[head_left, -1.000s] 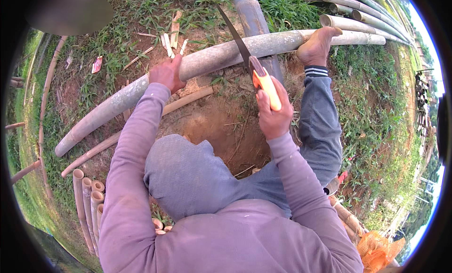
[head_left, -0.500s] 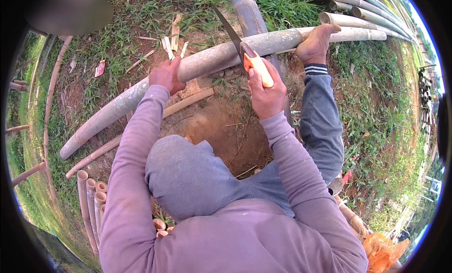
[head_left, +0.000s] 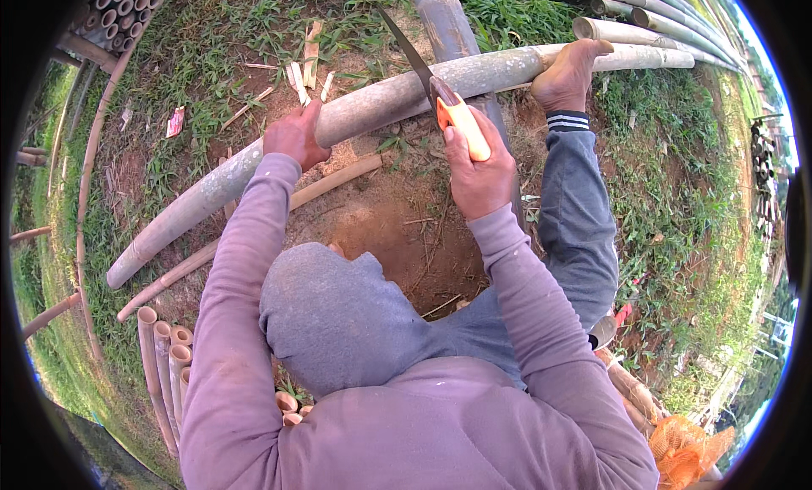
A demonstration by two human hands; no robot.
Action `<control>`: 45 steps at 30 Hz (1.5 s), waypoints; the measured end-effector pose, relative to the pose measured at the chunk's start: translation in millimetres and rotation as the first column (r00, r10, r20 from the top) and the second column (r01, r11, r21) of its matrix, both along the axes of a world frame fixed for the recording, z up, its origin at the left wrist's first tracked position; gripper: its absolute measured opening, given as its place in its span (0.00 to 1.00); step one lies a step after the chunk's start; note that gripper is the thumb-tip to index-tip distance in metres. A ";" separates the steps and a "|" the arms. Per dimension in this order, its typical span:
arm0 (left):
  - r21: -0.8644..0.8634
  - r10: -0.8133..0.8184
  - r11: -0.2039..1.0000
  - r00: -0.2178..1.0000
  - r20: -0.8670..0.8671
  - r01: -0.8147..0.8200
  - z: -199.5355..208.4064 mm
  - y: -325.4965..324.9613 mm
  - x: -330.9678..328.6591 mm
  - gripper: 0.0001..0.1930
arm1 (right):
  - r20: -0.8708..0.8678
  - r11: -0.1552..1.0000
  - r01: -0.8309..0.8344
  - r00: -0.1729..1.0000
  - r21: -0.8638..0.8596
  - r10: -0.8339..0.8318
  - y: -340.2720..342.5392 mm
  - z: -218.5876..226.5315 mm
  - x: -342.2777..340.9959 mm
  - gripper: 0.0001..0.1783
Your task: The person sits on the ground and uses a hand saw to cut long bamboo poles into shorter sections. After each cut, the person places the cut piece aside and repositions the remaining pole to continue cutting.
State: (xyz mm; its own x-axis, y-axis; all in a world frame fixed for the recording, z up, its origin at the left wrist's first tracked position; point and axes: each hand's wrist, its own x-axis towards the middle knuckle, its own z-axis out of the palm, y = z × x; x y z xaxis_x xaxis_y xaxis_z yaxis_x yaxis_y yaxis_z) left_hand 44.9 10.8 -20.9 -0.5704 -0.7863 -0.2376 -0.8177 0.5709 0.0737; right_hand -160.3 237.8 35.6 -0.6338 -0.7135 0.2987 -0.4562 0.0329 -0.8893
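A long pale bamboo pole [head_left: 364,114] runs slantwise in front of me, from lower left to upper right. My left hand [head_left: 293,138] is wrapped round it left of the middle. In my right hand [head_left: 482,170] is the orange handle of a handsaw [head_left: 411,52]. Its dark blade lies across the pole and points away from me; how deep it sits in the wall cannot be made out. My bare right foot [head_left: 565,77] presses on the pole farther right. Beneath the pole, a thick greyish bamboo piece [head_left: 444,21] crosses it.
Several long bamboo poles [head_left: 668,21] lie at the far right. A thinner bamboo strip [head_left: 334,179] rests on the soil nearer me. Split slivers [head_left: 311,54] lie beyond my left hand. Short cut tubes [head_left: 161,355] stand at the lower left, and orange netting [head_left: 687,448] lies lower right.
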 end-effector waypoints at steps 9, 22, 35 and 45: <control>0.039 0.015 0.999 0.998 0.058 -0.018 -3.2 1.6 5.9 0.47 | 0.210 0.993 -0.028 0.978 0.111 0.004 145.5 17.5 36.7 0.28; -0.002 0.004 1.000 0.999 0.037 -0.004 -10.3 0.4 10.6 0.46 | 0.164 0.995 -0.042 0.986 0.087 0.027 157.8 18.2 37.2 0.27; 0.034 0.026 0.999 0.999 0.029 -0.027 -6.3 2.5 11.0 0.48 | 0.327 0.995 -0.050 0.945 0.083 0.021 158.4 5.5 35.6 0.29; 0.034 0.014 0.999 1.000 0.010 -0.015 -3.2 0.7 13.5 0.47 | 0.027 0.991 -0.021 0.999 0.132 0.018 146.9 -2.3 29.4 0.28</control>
State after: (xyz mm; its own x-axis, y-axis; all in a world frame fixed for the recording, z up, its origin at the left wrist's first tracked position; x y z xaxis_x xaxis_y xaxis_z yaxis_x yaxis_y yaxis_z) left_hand 58.4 11.5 -24.1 -0.5566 -0.7859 -0.2696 -0.8266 0.5562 0.0852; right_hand -130.8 384.6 33.4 -0.6254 -0.7580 0.1850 -0.4351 0.1420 -0.8891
